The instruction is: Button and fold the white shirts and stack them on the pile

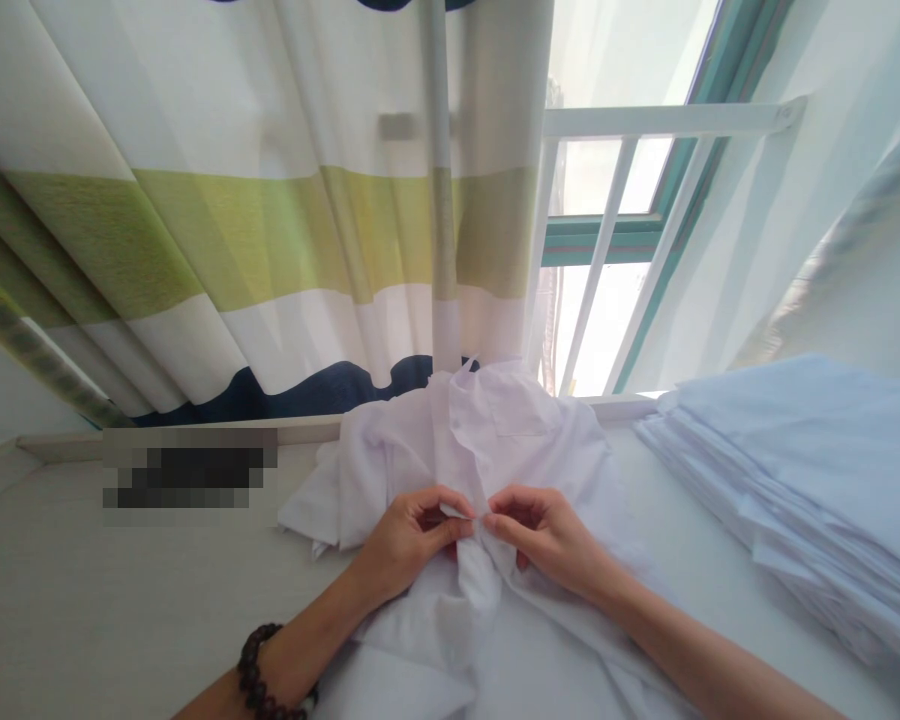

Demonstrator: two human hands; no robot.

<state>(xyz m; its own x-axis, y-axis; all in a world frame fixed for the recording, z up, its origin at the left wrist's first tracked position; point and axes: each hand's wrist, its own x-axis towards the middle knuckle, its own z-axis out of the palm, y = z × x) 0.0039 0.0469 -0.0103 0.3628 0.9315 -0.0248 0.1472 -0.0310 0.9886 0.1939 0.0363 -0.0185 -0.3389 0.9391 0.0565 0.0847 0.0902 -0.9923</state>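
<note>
A white shirt point(525, 430) with a chest pocket lies spread and rumpled in front of me, its far end against the curtain. My left hand point(416, 535) pinches one front edge of it between thumb and fingers. Close beside it, my right hand point(544, 525) pinches the opposite front edge, the fingertips of both hands almost meeting at the middle of the shirt front. Whether a button sits between the fingertips is too small to tell. A dark beaded bracelet point(259, 670) circles my left wrist.
A stack of folded white cloth point(802, 470) lies to the right. At the left, a blurred-out dark object point(191, 475) rests on the pale surface point(120, 600). Behind hang white, green and navy curtains point(270, 240), beside a window with white railings point(600, 260).
</note>
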